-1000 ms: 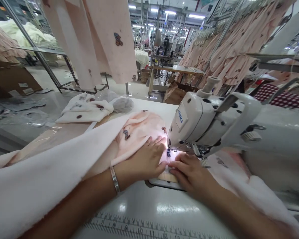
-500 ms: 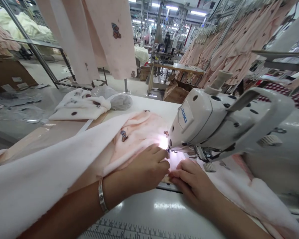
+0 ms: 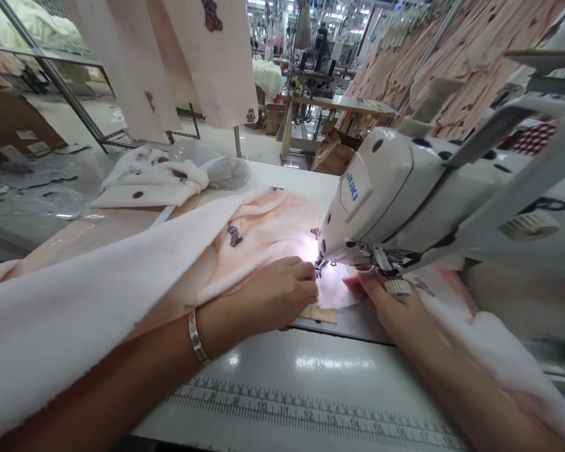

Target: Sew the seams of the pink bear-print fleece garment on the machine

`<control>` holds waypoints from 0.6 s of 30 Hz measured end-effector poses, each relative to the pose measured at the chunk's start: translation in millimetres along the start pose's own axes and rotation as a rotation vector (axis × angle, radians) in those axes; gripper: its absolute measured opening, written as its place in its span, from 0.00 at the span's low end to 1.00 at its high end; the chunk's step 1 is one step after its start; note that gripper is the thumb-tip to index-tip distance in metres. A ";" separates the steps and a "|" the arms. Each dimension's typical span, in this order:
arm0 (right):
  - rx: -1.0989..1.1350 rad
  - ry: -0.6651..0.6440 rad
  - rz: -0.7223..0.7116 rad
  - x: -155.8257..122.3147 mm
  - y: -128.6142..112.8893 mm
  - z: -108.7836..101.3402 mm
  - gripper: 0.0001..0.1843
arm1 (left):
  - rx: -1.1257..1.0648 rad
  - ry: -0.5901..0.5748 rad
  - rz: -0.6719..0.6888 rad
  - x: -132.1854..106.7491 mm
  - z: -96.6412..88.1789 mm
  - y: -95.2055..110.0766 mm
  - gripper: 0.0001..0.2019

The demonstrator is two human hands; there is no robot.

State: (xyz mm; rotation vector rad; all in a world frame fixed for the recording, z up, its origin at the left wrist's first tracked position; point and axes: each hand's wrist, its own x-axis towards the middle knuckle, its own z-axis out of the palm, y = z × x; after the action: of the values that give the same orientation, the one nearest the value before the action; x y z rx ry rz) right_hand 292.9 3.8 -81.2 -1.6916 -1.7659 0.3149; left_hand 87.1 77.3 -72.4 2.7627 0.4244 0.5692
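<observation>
A pale pink fleece piece (image 3: 258, 238) with small bear prints lies under the needle of a white sewing machine (image 3: 405, 201). My left hand (image 3: 273, 295) presses flat on the pink fabric just left of the lit presser foot (image 3: 321, 269), a silver bracelet on its wrist. My right hand (image 3: 390, 307) rests on the fabric under the machine head, fingers reaching toward the needle from the right. White fleece (image 3: 75, 314) drapes over my left forearm.
A folded cream garment pile (image 3: 155, 185) and a clear bag sit at the table's far left. A printed ruler strip (image 3: 311, 414) runs along the near table edge. Pink garments hang on racks behind and to the right; cardboard boxes stand on the floor.
My right hand has slid from beside my left hand to further right, under the machine head. My left hand stays by the presser foot. The view has come closer to the machine.
</observation>
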 end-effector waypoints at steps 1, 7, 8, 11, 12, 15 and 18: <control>-0.025 -0.004 -0.019 -1.1 -1.0 -2.0 0.21 | -0.003 0.005 -0.004 -0.1 -0.6 0.7 0.13; -0.293 -0.048 -0.252 -5.5 3.1 -4.0 0.13 | -0.057 -0.006 -0.036 0.8 1.6 -1.0 0.13; -0.324 -0.032 -0.265 -4.7 5.3 -2.4 0.13 | -0.066 0.011 -0.045 2.1 3.6 -2.5 0.13; -0.398 0.033 -0.255 -1.4 10.0 2.7 0.14 | -0.050 0.050 -0.095 9.5 7.2 -9.1 0.11; -0.416 0.044 -0.247 -0.3 10.5 3.9 0.14 | -0.025 0.056 -0.124 12.9 6.1 -12.2 0.11; -0.455 0.044 -0.227 2.2 9.4 5.1 0.11 | 0.089 0.000 -0.121 21.9 -6.9 -24.8 0.13; -0.476 0.035 -0.226 3.2 8.4 3.0 0.10 | 0.155 -0.072 0.041 20.4 -25.4 -35.0 0.12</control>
State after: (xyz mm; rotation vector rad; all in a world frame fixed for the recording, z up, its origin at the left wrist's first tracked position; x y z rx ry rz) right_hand 298.0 8.8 -87.5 -1.7660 -2.0964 -0.2554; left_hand 86.5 121.8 -54.9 2.9361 0.4126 0.4631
